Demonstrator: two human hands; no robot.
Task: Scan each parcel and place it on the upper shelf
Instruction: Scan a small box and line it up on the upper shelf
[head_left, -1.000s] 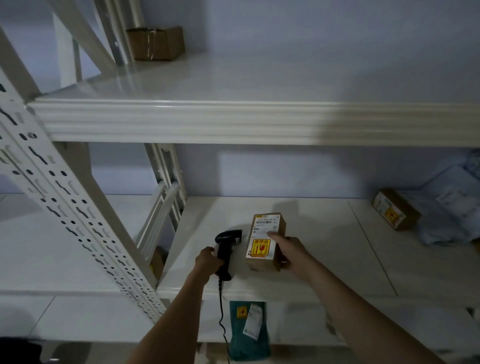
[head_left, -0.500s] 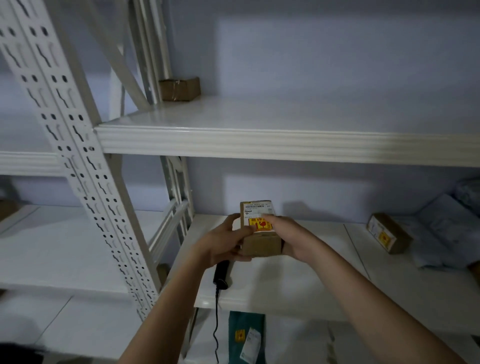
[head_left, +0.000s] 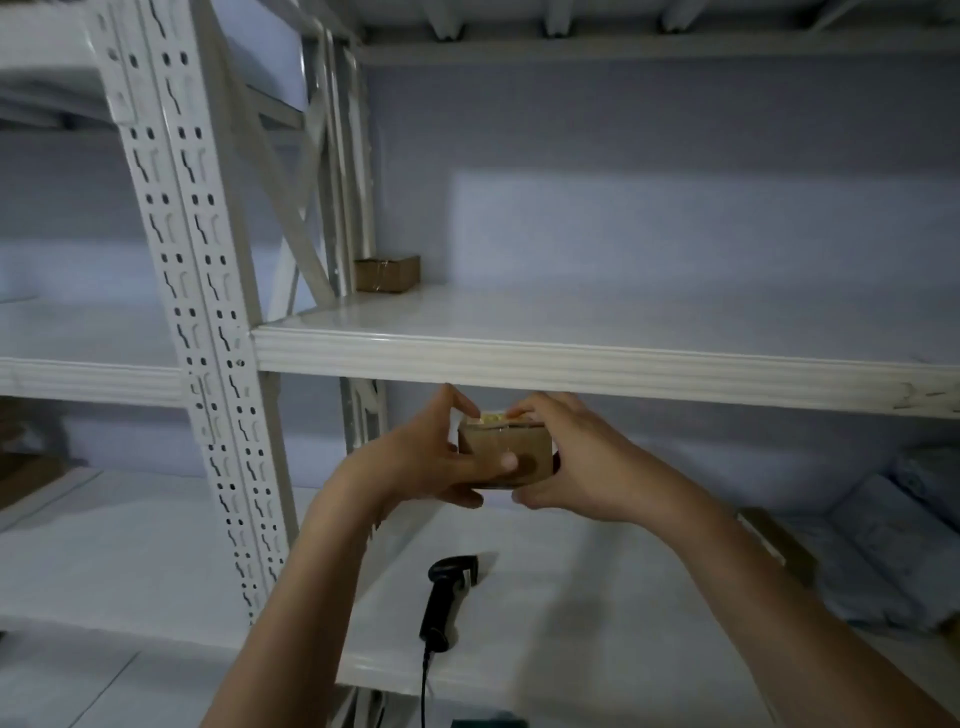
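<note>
Parcel (head_left: 506, 457) between both hands (head_left: 431, 457), just below upper shelf (head_left: 571, 358) edge; scanner (head_left: 447, 597) on lower shelf (head_left: 597, 597) beneath.

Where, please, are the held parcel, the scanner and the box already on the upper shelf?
Held parcel (head_left: 506, 454), head view: its brown front face.
Scanner (head_left: 447, 597), head view: middle of its black handle.
Box on the upper shelf (head_left: 387, 273), head view: its front face.

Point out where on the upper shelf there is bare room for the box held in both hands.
The upper shelf is bare from its front edge back to the wall, rightward of the brown box in the back left corner. Both the left hand and right hand hold the parcel just below the edge. Only that corner by the uprights is crowded.
</note>
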